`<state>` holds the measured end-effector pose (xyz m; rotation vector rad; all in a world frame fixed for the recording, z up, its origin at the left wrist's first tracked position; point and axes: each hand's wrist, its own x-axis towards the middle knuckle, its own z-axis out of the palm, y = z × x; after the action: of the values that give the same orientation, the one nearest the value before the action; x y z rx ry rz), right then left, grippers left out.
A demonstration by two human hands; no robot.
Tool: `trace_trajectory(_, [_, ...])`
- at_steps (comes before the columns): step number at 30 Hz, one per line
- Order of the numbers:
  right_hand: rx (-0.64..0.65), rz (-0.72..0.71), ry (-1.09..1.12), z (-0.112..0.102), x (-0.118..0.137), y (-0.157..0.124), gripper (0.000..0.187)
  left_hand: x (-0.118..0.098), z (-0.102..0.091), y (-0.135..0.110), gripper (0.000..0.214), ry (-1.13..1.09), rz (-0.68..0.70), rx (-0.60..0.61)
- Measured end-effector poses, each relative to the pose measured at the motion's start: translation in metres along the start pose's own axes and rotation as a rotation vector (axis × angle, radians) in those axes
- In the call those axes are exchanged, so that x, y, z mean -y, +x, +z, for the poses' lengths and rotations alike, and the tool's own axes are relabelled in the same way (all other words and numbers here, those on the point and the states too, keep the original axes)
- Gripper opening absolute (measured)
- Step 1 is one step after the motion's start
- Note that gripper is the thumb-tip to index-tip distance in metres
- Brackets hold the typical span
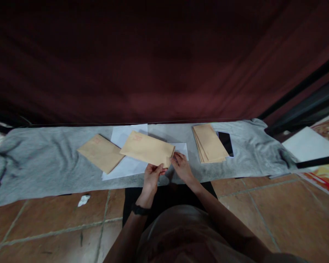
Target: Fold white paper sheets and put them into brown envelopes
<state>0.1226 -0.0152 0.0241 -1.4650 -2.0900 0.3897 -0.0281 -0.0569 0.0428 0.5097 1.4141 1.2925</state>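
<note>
A brown paper envelope point(146, 148) with a reddish print at its far left corner is held over the cloth-covered bench. My left hand point(153, 175) grips its near edge, thumb on top. At the envelope's right end, my right hand point(182, 166) has its fingers bent against the short edge, where a flap or fold shows; whether they pinch it is partly hidden. White paper sheets point(126, 170) lie beneath the envelope. To the left rests another brown envelope point(100, 153), and to the right a fanned stack of brown envelopes point(210, 144).
A dark-screened phone point(225, 143) lies beside the stack. Grey cloth point(52, 164) covers the long bench, with a dark red curtain point(159, 73) behind it. A white board point(309, 144) stands at the far right. On the tiled floor is a crumpled white scrap point(83, 200).
</note>
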Motion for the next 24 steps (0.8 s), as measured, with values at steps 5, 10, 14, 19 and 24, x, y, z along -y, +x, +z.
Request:
trace_trajectory(5, [0.059,-0.035,0.042,0.002,-0.006,-0.003,0.039,-0.001,-0.004,0.004,0.045,-0.035,0.04,-0.058])
trace_trajectory(10, [0.102,-0.099,-0.043,-0.003,-0.012,-0.012,0.04,-0.007,-0.017,0.011,0.045,-0.061,0.04,-0.099])
trace_trajectory(14, [0.057,0.011,0.138,0.001,-0.007,-0.009,0.04,-0.003,-0.008,0.004,0.046,-0.054,0.027,-0.064])
trace_trajectory(19, [0.112,0.297,0.708,0.003,-0.003,-0.001,0.033,0.009,0.007,-0.01,0.05,-0.074,-0.001,0.033])
trace_trajectory(24, [0.212,0.466,1.074,-0.005,-0.005,-0.001,0.028,0.006,0.007,-0.013,0.054,-0.095,-0.064,0.095])
